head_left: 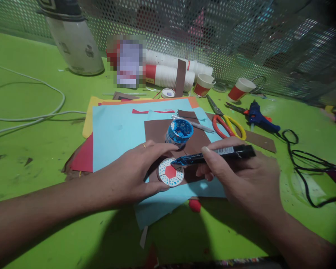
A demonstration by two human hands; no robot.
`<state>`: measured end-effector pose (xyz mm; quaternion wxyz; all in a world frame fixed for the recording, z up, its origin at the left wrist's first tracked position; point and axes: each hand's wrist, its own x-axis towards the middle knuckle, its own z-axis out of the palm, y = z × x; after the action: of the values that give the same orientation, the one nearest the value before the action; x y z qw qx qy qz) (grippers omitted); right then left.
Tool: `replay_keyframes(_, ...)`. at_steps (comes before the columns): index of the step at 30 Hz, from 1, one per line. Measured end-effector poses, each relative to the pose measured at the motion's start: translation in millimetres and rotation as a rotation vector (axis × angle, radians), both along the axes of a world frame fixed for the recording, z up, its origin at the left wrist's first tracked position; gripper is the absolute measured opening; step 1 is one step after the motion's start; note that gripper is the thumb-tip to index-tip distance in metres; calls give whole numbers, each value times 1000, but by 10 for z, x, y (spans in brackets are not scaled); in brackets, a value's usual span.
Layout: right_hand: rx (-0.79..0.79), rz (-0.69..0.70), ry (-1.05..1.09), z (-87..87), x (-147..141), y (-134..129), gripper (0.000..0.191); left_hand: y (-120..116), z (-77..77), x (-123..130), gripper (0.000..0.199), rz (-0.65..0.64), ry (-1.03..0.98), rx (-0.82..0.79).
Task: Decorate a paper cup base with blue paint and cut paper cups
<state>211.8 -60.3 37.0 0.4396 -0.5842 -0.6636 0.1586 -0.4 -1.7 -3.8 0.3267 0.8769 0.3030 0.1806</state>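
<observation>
My left hand (141, 168) grips a small round disc (171, 172) by its edge, thumb below and fingers above. The disc is white with a red hexagon in the middle, black lines and blue dots around it. In my right hand (240, 172) is a black marker (212, 155), its blue-smeared tip touching or just over the disc's upper part. Just behind the disc stands an open paint pot (180, 131), stained blue inside and out. Brown paper (156, 130) and light blue paper sheets (114, 130) lie under these things.
Scissors (226, 121) with red and yellow handles and a blue glue gun (259, 116) lie to the right, a black cable (299, 168) beside them. Behind are paper cups (204, 85), stacked cups (173, 76) and a white container (75, 45). A pale cable (53, 97) loops at left.
</observation>
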Motion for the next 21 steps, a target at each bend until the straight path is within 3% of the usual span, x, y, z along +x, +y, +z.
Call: replay_keyframes(21,25,46,-105,-28,21,29,10,-2,-2,2,61,-2,12,7)
